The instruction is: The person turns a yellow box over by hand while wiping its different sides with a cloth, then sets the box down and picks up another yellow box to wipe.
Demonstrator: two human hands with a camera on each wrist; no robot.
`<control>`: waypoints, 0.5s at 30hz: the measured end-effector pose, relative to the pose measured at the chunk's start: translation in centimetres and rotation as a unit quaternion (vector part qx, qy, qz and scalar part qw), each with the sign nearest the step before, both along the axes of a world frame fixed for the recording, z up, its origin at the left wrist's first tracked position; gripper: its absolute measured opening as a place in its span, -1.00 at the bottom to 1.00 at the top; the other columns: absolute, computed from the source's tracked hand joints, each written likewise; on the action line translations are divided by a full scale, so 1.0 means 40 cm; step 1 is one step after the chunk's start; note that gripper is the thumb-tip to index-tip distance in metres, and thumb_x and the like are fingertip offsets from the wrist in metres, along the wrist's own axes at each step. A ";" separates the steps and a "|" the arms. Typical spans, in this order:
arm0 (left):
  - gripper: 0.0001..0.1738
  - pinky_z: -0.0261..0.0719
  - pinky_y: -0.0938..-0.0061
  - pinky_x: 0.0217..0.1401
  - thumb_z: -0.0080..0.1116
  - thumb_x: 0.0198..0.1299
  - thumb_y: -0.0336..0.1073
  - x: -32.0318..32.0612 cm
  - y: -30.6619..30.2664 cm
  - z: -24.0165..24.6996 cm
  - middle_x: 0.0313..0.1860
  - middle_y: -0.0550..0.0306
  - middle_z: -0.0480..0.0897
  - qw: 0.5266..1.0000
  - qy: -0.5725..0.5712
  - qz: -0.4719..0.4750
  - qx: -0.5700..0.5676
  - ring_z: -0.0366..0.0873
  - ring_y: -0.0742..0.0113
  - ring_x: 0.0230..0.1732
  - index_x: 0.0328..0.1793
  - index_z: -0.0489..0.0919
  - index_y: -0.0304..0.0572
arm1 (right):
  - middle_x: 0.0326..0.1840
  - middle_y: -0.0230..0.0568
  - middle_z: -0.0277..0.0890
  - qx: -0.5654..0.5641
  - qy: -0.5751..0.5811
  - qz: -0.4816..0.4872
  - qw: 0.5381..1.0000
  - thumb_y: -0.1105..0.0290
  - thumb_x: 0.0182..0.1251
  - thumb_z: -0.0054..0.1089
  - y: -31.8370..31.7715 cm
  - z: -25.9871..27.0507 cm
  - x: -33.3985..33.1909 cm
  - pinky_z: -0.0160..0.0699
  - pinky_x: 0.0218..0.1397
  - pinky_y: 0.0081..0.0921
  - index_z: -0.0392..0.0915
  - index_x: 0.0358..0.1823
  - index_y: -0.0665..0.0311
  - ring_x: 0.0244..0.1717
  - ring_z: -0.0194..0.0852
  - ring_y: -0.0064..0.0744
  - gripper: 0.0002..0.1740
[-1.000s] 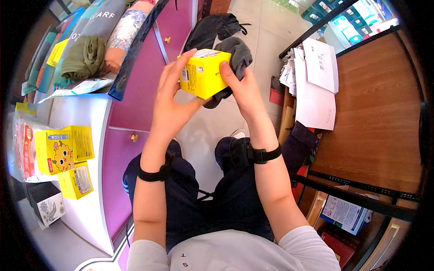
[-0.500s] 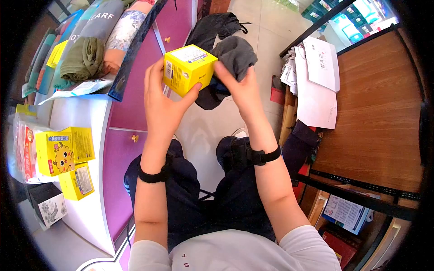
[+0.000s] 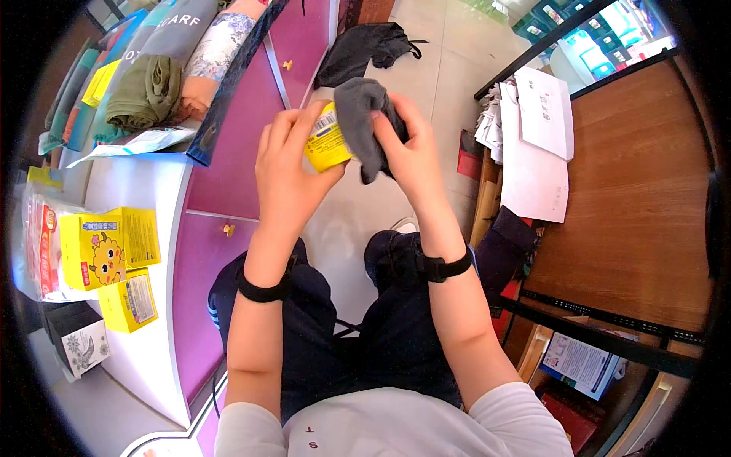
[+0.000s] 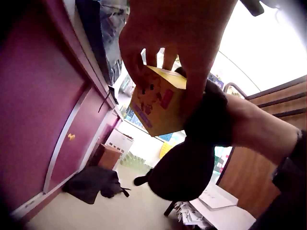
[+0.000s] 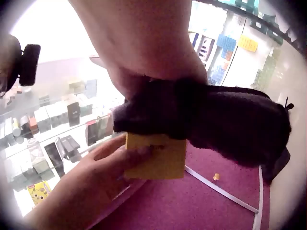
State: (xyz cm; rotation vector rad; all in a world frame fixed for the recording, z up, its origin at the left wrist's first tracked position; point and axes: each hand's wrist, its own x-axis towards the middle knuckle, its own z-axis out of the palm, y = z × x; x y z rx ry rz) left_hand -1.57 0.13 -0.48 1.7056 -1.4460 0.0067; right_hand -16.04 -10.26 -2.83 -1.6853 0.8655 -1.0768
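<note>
My left hand (image 3: 288,171) grips a yellow box (image 3: 327,142) with fingers and thumb around its sides. My right hand (image 3: 413,156) holds a dark grey cloth (image 3: 358,114), pressed against the box's right side and covering part of it. In the left wrist view the box (image 4: 156,103) shows a printed cartoon face, and the cloth (image 4: 182,167) hangs down beside it. Seen from the right wrist, the dark cloth (image 5: 230,120) lies across the box (image 5: 168,165), with the left hand (image 5: 88,179) on the box's other side.
More yellow boxes (image 3: 95,251) stand on a white counter (image 3: 141,186) at left, below rolled scarves (image 3: 145,91). Purple cabinet doors (image 3: 221,175) border the counter. A black bag (image 3: 365,49) lies on the floor. White papers (image 3: 541,145) sit on the shelf at right.
The box has tilted and moved right from half a second ago. The cloth has come up over its right side, where it was beside and behind it before.
</note>
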 end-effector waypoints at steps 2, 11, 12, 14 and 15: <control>-0.21 0.51 0.21 0.17 0.48 -0.30 -0.41 -0.007 0.001 0.007 0.03 0.04 0.57 1.000 0.000 -0.011 -0.010 0.54 0.01 0.09 0.24 0.57 -0.11 | -0.06 -0.09 0.48 -0.032 0.001 -0.034 0.999 0.42 0.29 0.24 -0.012 -0.014 0.005 0.43 0.14 -0.38 0.53 0.08 0.32 0.03 0.48 -0.19 -0.67; -0.19 0.57 0.33 0.16 0.50 -0.23 -0.44 -0.011 0.004 0.006 0.08 0.09 0.57 0.995 0.073 -0.055 -0.033 0.55 0.13 0.13 0.30 0.54 -0.05 | -0.10 -0.03 0.44 -0.129 0.069 -0.119 0.982 0.44 0.31 0.20 -0.043 -0.045 -0.026 0.43 0.08 -0.32 0.51 0.06 0.31 -0.04 0.46 -0.08 -0.69; -0.19 0.58 0.34 0.12 0.51 -0.21 -0.41 -0.010 0.004 0.008 0.09 0.12 0.56 0.988 0.133 -0.072 -0.041 0.55 0.14 0.12 0.32 0.52 -0.02 | -0.11 -0.03 0.43 -0.124 0.098 -0.104 0.982 0.44 0.30 0.20 -0.053 -0.058 -0.033 0.44 0.08 -0.31 0.51 0.07 0.31 -0.04 0.45 -0.06 -0.68; -0.20 0.58 0.36 0.16 0.53 -0.15 -0.38 -0.008 0.003 0.014 0.14 0.11 0.55 0.972 0.205 -0.100 -0.056 0.54 0.19 0.17 0.34 0.49 -0.09 | -0.09 -0.04 0.48 -0.115 0.119 -0.081 0.983 0.37 0.36 0.19 -0.055 -0.069 -0.033 0.44 0.10 -0.35 0.50 0.10 0.33 -0.02 0.49 -0.15 -0.67; -0.20 0.57 0.38 0.19 0.54 -0.10 -0.35 -0.007 0.001 0.019 0.18 0.09 0.54 0.950 0.276 -0.128 -0.071 0.54 0.23 0.21 0.36 0.45 -0.16 | -0.09 -0.04 0.48 -0.116 0.119 -0.082 0.983 0.37 0.36 0.19 -0.054 -0.064 -0.030 0.44 0.10 -0.35 0.50 0.10 0.33 -0.02 0.49 -0.15 -0.67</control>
